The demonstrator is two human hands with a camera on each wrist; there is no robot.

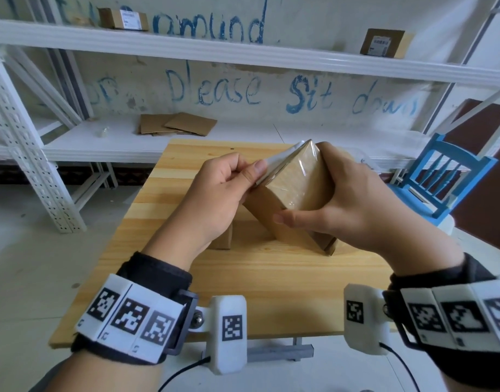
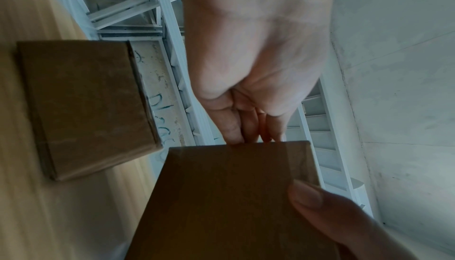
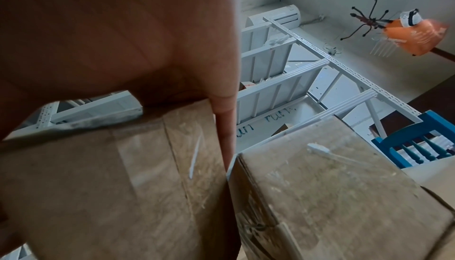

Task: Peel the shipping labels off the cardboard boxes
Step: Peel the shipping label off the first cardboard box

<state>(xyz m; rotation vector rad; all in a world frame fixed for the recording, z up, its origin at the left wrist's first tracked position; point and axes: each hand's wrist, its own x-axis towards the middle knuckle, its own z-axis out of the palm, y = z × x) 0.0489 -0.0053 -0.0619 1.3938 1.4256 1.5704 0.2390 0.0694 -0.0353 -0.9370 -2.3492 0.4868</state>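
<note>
A tilted brown cardboard box (image 1: pixel 267 206) wrapped in clear tape hangs over the wooden table (image 1: pixel 243 281). My right hand (image 1: pixel 304 183) grips it from the right, thumb on the near face and fingers over the top. A white shipping label (image 1: pixel 274 161) stands partly lifted off the box's upper left face. My left hand (image 1: pixel 254 172) pinches the label's loose edge between thumb and forefinger. The held box (image 2: pixel 234 196) fills the bottom of the left wrist view, below my curled fingers (image 2: pixel 246 126). The right wrist view shows its taped face (image 3: pixel 110 186).
Two more boxes rest on the table, one under my left hand (image 1: pixel 223 240) and one behind the held box (image 3: pixel 332 196). Labelled boxes (image 1: pixel 121 19) (image 1: pixel 381 45) sit on the upper shelf, flat cardboard (image 1: pixel 175 124) on the lower. A blue chair (image 1: pixel 441 176) stands right.
</note>
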